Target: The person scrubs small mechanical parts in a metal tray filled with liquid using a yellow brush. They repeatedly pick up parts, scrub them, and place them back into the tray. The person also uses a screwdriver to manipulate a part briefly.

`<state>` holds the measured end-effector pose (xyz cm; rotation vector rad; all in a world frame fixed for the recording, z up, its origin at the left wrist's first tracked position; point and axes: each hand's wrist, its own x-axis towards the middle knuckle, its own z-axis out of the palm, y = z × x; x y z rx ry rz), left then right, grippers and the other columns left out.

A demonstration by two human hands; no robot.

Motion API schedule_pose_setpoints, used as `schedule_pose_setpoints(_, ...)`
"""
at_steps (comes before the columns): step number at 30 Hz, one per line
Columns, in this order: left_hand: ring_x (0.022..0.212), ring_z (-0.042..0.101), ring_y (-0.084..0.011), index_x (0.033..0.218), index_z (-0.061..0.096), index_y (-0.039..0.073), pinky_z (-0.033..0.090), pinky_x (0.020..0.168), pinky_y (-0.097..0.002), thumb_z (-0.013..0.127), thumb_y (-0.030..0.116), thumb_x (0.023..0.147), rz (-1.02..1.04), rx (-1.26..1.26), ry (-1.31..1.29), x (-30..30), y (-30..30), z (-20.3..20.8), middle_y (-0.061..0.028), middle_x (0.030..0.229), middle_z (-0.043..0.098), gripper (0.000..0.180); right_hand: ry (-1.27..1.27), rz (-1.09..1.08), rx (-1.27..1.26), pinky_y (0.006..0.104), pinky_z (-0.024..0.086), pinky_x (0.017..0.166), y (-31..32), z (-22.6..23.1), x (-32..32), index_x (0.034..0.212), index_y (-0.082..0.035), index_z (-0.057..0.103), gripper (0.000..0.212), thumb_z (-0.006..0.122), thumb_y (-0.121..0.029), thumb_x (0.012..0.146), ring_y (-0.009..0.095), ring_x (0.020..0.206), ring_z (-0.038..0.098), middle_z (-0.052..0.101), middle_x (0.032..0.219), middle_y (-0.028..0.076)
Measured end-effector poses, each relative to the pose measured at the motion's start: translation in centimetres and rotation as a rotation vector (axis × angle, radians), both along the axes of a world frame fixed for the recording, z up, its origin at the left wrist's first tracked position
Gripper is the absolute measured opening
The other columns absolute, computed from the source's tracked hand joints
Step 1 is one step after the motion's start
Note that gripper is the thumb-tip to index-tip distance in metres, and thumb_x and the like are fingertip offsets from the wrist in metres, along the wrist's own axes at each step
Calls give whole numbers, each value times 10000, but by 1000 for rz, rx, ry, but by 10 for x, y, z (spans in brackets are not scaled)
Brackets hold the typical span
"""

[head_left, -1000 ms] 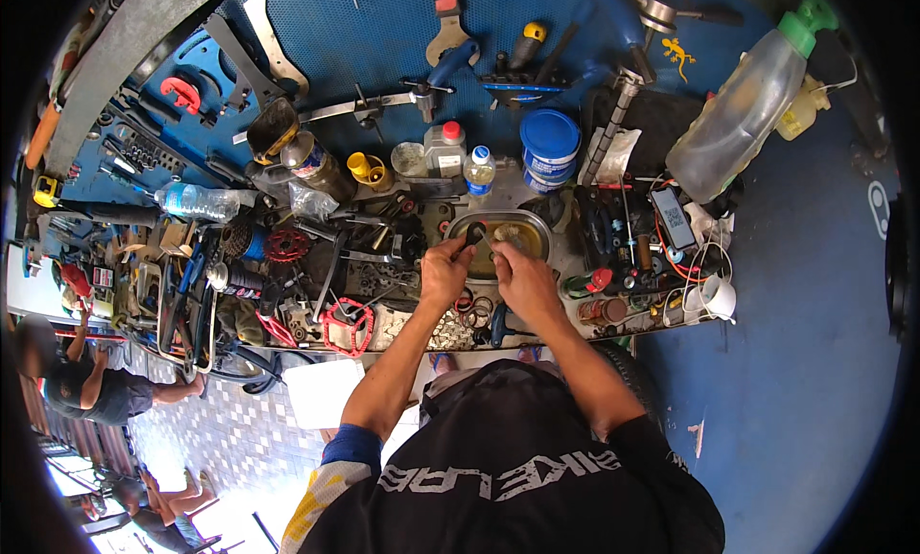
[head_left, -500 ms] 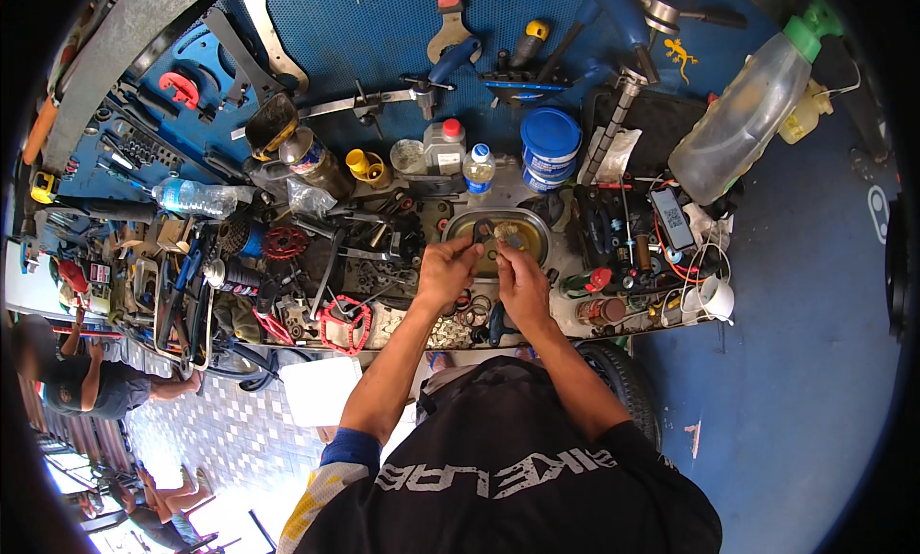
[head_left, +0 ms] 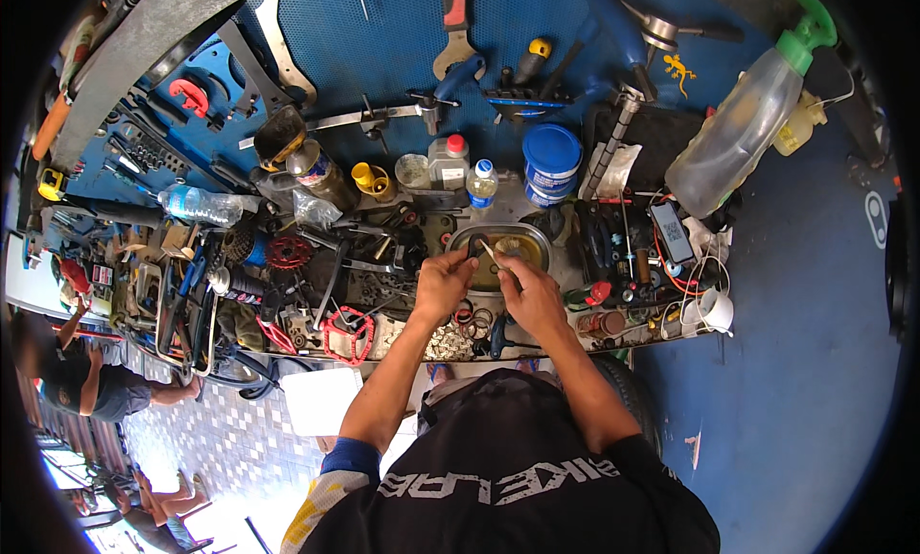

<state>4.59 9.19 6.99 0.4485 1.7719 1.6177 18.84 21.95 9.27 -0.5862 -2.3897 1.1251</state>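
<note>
Both my hands are over the near side of an oval metal tray [head_left: 546, 250] that holds yellowish liquid. My left hand [head_left: 443, 288] is closed, pinching a small dark metal part [head_left: 478, 242] whose shape is partly hidden by the fingers. My right hand [head_left: 533, 293] is closed around a thin pale stick [head_left: 488, 251], its tip close to the dark part. A light, bristly-looking patch shows in the tray beyond the right fingers; whether it belongs to the stick I cannot tell. Dark rings [head_left: 468, 316] lie on the bench below the tray.
Behind the tray stand a small clear bottle [head_left: 482, 184], a red-capped bottle [head_left: 448, 161] and a blue-lidded tub [head_left: 551, 156]. A red pedal [head_left: 348, 335] and a chainring [head_left: 287, 252] lie left. A phone [head_left: 672, 233] and white cup [head_left: 711, 307] are right. Two people are far left.
My right hand has turned and opened its grip's angle; a pale stick now shows between the hands where a bristly end showed earlier. The left hand stays nearly in place.
</note>
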Motion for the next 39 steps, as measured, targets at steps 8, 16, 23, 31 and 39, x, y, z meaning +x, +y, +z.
schedule_pose_setpoints(8,702,626,-159,1205,726,-76,484,650,-300,756,71,951,35,-19,619,-3,-12,-11,-107,828,663,295,-183,103,-24,451,566,775,17,32,-4,1230,-93,720,259,666,-190,996,406,870,736,753,991,218)
schedule_pose_setpoints(16,752,674,-249,1203,729,-74,514,700,-343,758,55,933,60,-62,649,-3,-15,-1,-168,883,690,300,-119,68,54,404,573,804,5,17,-15,1253,-94,721,265,656,-171,1008,344,876,751,770,1084,188)
schedule_pose_setpoints(23,719,639,-206,1210,738,-54,490,666,-332,753,62,941,85,-27,646,-4,-25,-16,-142,855,682,293,-196,130,-80,438,568,829,7,22,-18,1256,-96,712,263,662,-178,1011,394,967,737,762,1112,184)
schedule_pose_setpoints(31,697,621,-166,1220,750,-15,474,642,-309,759,65,934,109,-112,566,3,-33,-18,-118,832,672,296,-52,24,0,494,563,864,-27,-9,-12,1228,-109,701,242,645,-170,1001,424,1021,714,755,1118,197)
schedule_pose_setpoints(39,695,673,-316,1211,735,-58,517,656,-399,751,80,930,103,-135,662,0,-35,-7,-186,840,669,314,-127,64,-93,430,568,840,-20,2,-16,1258,-87,703,267,677,-167,1004,397,1004,739,769,1087,195)
